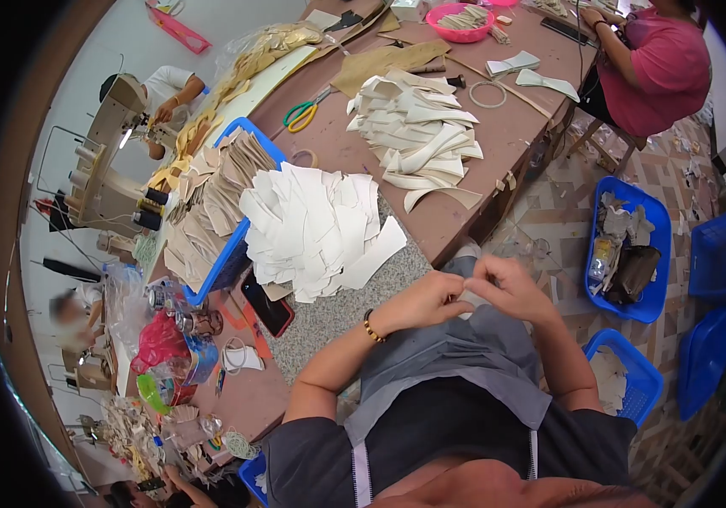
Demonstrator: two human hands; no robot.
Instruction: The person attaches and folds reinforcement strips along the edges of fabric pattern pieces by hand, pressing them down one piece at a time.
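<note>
My left hand [427, 302], with a beaded bracelet at the wrist, and my right hand [509, 288] meet above my grey apron [439, 351]. The fingers of both are pinched together, close to touching. Something small and pale shows between and under the fingertips, but I cannot make out what it is. Left of my hands, a heap of white cut pieces [308, 229] lies on a speckled grey slab [363, 313]. Farther up the table is a second pile of cream cut pieces [418, 127].
A blue basket [226, 254] of beige pieces stands behind the white heap, with a phone [267, 305] beside it. Scissors [305, 110] lie on the brown table [431, 220]. Blue baskets [664, 288] sit on the floor at right. Another person [659, 68] sits at the far right corner.
</note>
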